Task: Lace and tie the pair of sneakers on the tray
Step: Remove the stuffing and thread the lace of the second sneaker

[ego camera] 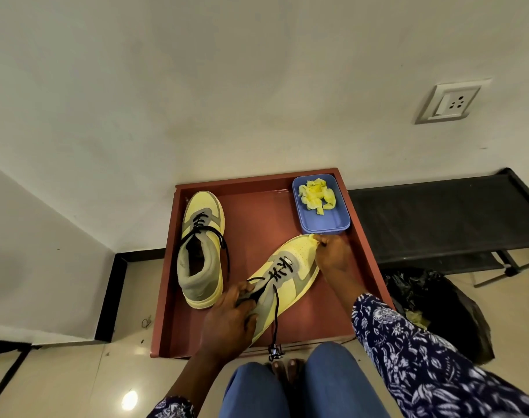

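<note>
Two yellow and grey sneakers with black laces lie on a red-brown tray (pixel 251 224). The left sneaker (pixel 201 248) stands at the tray's left, toe pointing away, its lace ends loose over the collar. The right sneaker (pixel 287 282) lies diagonally, toe toward the upper right. My left hand (pixel 230 318) grips its collar and tongue at the heel end. My right hand (pixel 332 251) pinches a small yellow scrap at the toe tip. One black lace (pixel 277 315) hangs from this sneaker over the tray's front edge.
A blue plastic box (pixel 341 220) with crumpled yellow paper (pixel 317 196) sits in the tray's far right corner. A black low rack (pixel 444 212) stands to the right against the wall, a black plastic bag (pixel 432 300) in front of it. My knees are below the tray.
</note>
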`<state>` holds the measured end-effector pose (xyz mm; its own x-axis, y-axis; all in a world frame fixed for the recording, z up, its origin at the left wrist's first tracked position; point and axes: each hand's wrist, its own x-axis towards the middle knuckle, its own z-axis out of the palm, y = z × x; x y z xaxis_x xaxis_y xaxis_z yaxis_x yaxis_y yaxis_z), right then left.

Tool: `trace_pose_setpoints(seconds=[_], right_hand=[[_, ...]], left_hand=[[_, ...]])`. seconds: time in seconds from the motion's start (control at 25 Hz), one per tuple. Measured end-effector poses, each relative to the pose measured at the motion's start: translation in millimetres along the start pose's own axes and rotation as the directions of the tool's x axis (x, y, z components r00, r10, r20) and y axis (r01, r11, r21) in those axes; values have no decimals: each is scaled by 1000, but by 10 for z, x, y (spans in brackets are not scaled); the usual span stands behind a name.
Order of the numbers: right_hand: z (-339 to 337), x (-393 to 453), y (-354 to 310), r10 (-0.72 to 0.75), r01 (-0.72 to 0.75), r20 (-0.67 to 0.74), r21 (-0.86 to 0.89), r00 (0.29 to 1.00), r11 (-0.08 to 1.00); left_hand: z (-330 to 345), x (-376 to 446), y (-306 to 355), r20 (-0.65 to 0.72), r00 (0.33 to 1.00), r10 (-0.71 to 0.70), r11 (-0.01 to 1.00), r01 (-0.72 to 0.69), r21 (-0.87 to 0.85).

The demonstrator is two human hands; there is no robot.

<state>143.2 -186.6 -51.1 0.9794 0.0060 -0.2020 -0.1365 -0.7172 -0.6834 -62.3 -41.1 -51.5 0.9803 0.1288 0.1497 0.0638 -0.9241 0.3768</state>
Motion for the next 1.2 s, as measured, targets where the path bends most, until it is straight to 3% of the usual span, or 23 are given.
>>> trace_pose_setpoints(seconds=[0.16,0.48,0.76,1.2], right_hand=[[-7,-159,22,-15,15,2,-21,1000,1000],[338,-1027,187,29,-11,-80,208,996,978],[496,-1368,211,282,-226,-29,524,959,821],[243,-623,224,317,-251,-106,400,943,881]], left_hand=[[0,-1,-6,-3,1000,15,1000,-15,-6],[26,1,-15,-2,1000,6,1000,-6,-22],[5,7,7,8,1000,-1,1000,1,-23],[-14,10,8,10,1000,18,1000,-18,-16]])
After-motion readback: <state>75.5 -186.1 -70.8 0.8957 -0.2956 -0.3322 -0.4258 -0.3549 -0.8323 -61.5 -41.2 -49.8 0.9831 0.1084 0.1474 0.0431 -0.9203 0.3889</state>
